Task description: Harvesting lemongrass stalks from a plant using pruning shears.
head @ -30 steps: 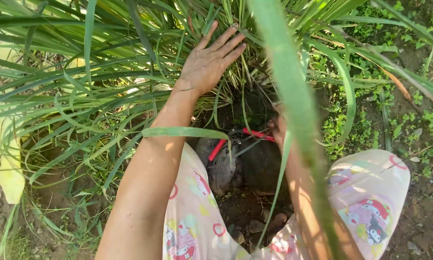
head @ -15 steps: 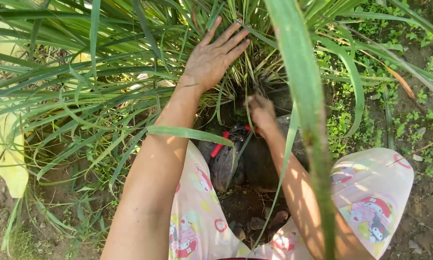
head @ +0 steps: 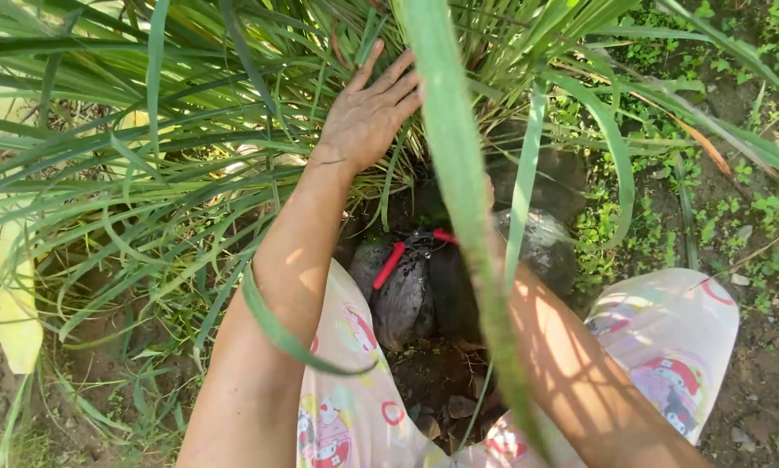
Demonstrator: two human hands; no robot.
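I have the left hand (head: 370, 111) flat and open, fingers spread, pressed against the long green blades of the grass clump (head: 233, 113) at the far side, holding them off to the left so the base is uncovered. The right hand I cannot make out: the right forearm (head: 571, 364) runs up from the near right and disappears behind a broad blade (head: 454, 173) hanging close to the camera, so I cannot tell whether that hand is open or gripping.

The red-handled cutter (head: 407, 253) lies on the rounded grey stones (head: 402, 299) just near the base, in shadow; it looks to be lying free, though the blade hides one end.

Judging progress: the clump is parted and the base exposed, but I see no cut stalks lying about, so the cutting seems mostly ahead.
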